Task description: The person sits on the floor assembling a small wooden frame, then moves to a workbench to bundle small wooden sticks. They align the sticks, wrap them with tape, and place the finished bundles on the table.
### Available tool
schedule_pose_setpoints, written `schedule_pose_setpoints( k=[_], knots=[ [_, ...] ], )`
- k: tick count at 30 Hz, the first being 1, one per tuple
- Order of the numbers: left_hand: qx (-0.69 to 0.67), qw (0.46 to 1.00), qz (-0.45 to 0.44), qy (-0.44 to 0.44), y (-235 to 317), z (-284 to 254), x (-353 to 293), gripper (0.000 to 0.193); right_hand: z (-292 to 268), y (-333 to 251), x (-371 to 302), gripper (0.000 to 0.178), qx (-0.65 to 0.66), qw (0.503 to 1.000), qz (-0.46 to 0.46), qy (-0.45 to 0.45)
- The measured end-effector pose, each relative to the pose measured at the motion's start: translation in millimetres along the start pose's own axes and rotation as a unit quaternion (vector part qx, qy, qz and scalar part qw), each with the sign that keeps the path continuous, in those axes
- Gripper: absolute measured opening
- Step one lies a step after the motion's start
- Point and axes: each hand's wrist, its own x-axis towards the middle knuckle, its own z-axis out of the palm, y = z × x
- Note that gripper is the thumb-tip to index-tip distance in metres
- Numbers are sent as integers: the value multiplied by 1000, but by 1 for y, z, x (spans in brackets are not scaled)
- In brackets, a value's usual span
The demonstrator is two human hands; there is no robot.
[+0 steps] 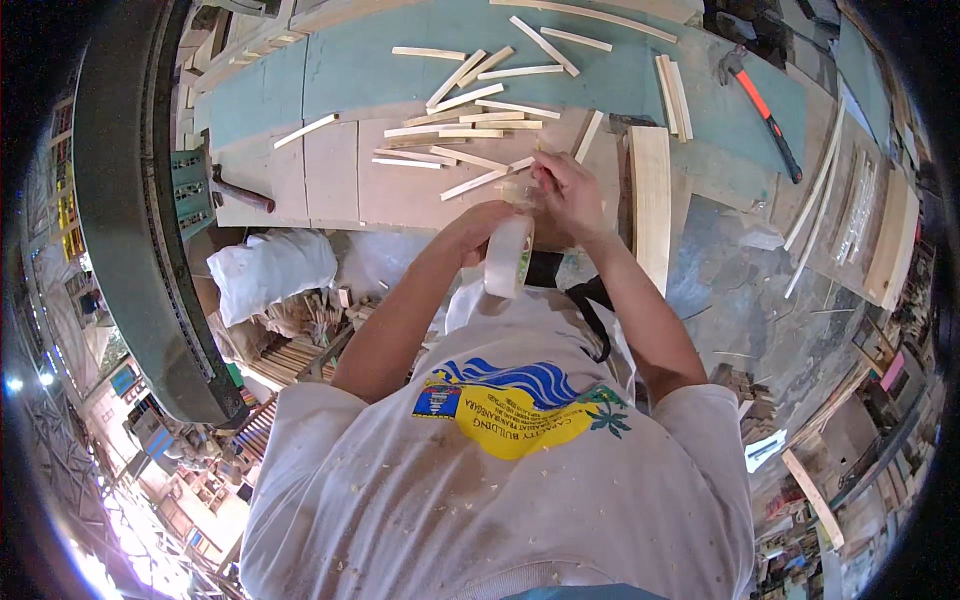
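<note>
A wide roll of pale tape (505, 262) hangs at the near edge of the bench, gripped in my left hand (478, 228). To its right, my right hand (570, 196) has its fingers pinched together, and a short clear strip of tape (518, 193) seems to run between the two hands. What else those right fingertips hold is too small to tell. Just beyond both hands lie several thin wooden sticks (470, 158), scattered at different angles. One stick (486, 180) reaches close to my right fingertips.
A hammer with an orange and black handle (765, 115) lies at the bench's far right. A broad wooden board (650, 200) stands right of my hands. On the left are a dark curved handle (243, 190), a white sack (272, 270) and a large green machine (140, 200).
</note>
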Motion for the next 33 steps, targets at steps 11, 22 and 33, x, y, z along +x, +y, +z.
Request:
schedule_pose_setpoints(
  k=[11,22,33],
  knots=[
    [2,999,-48,7,4,-2,11,22,-15,2,6,28,-17,972,100,-213],
    [0,999,-33,20,6,0,4,24,-13,-9,13,16,155,964,214,9],
    [28,999,-9,-27,-6,-9,14,27,-28,4,-21,43,-297,928,-97,-206]
  ],
)
